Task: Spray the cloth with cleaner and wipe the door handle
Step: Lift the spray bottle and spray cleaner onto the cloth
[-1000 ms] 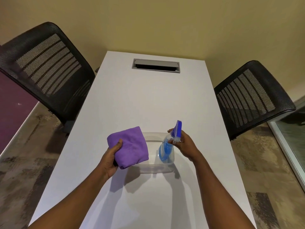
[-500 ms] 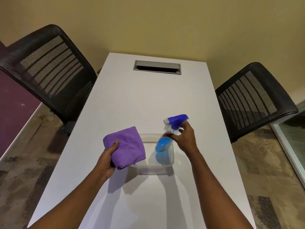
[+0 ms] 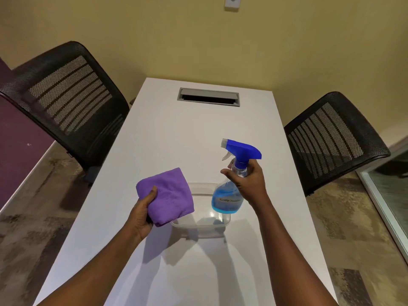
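- The white surface (image 3: pixel 167 138) ran away from the person toward the yellow wall, a grey cable slot (image 3: pixel 208 97) set in its far end, well beyond both grips.
- Two black mesh chairs flanked it: one (image 3: pixel 66 102) far out past the left grip, the other (image 3: pixel 331 138) out past the right grip.
- A clear plastic tub (image 3: pixel 199 224) sat on the surface, below and between the two grips, partly hidden by the cloth and the bottle.
- The left hand (image 3: pixel 141 215) was clenched on the folded purple cloth (image 3: pixel 169 195), thumb pressed on top, fingers hidden underneath; the cloth was held above the surface, its far edge overlapping the tub's left rim in view. It had barely shifted since half a second earlier.
- The right hand (image 3: pixel 249 182) was wrapped around the neck of the spray bottle (image 3: pixel 229 195), which held blue liquid. The bottle stood higher than half a second before and far higher than a second before, when its base still sat low in the tub; now it hung clear above the tub, nearly upright.
- The blue trigger head (image 3: pixel 242 149) sat just above the right grip with its nozzle turned toward the left grip and the cloth, apart from it; a second earlier it had pointed away, edge-on.
- A finger was curled near the trigger; whether it pressed I could not tell.
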`<state>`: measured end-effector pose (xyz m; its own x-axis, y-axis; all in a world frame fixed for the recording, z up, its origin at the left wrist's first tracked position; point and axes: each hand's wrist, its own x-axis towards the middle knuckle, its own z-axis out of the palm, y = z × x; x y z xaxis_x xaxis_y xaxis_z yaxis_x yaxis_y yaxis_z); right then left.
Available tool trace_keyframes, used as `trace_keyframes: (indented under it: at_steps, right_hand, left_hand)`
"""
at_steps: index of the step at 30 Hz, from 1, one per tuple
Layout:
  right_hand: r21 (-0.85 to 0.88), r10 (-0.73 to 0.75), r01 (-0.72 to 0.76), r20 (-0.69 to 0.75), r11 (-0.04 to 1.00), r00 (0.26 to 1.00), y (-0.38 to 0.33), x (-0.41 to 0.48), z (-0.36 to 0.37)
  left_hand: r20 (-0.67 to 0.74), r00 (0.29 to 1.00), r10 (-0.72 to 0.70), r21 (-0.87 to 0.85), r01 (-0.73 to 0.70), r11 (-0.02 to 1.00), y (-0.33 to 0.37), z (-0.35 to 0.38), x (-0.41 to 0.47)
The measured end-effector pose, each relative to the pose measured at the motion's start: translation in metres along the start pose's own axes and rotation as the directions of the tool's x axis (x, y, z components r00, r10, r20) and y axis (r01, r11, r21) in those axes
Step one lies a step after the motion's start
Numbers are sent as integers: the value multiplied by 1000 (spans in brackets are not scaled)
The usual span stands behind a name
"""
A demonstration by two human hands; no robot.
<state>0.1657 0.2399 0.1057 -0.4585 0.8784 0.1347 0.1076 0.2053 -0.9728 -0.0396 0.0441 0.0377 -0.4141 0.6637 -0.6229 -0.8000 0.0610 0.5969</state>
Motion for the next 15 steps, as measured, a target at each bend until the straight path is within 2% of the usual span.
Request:
trace_keyframes:
  at_steps: [9,15]
  right_hand:
    - [-110,119,-103,147,989,982,-16,-11,-15]
    - [-119,99,-59,364,991,926,-27,-22,-23]
  left_hand:
    - [18,1000,18,8,-18,1000,6,10,-5]
    - [12,1000,24,-9,-24,1000,6,13,-7]
